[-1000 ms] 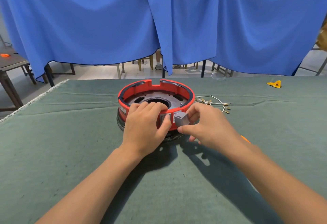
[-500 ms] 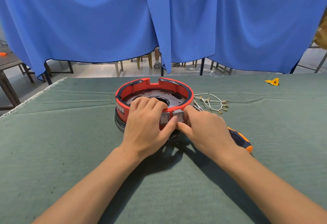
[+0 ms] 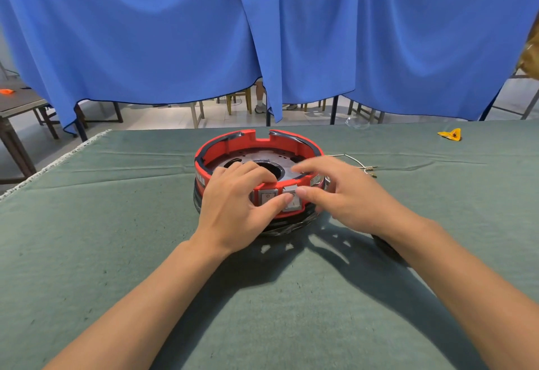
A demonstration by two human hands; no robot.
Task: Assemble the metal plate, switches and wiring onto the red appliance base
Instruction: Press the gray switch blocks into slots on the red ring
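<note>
Low in the frame, two bare arms reached up from the bottom edge over the green cloth (image 3: 87, 223). In the middle, the left hand (image 3: 236, 209) held the near wall of the red base (image 3: 230, 147). Its fingers were curled over the rim and its thumb pressed by the two switches (image 3: 281, 199), which sat side by side in that wall. The right hand (image 3: 344, 191) was just beside them, fingers spread and loose, thumb tip at the right switch, holding nothing.

The right switch looked a bit crooked, so it may not have clicked all the way in. A hard push on one corner could have jammed it or popped it back out. If the left hand had let go, the base could have slid on the cloth.

Inside the base lay the metal plate (image 3: 262, 158) with a dark hole in the middle. The wires (image 3: 354, 162) lay to the right of the base, mostly hidden by the right hand. A swinging wrist could have dragged them or tangled them.

Farther back, at the upper right, lay a small yellow bit (image 3: 450, 134). Behind it all hung a blue curtain (image 3: 175, 34)
</note>
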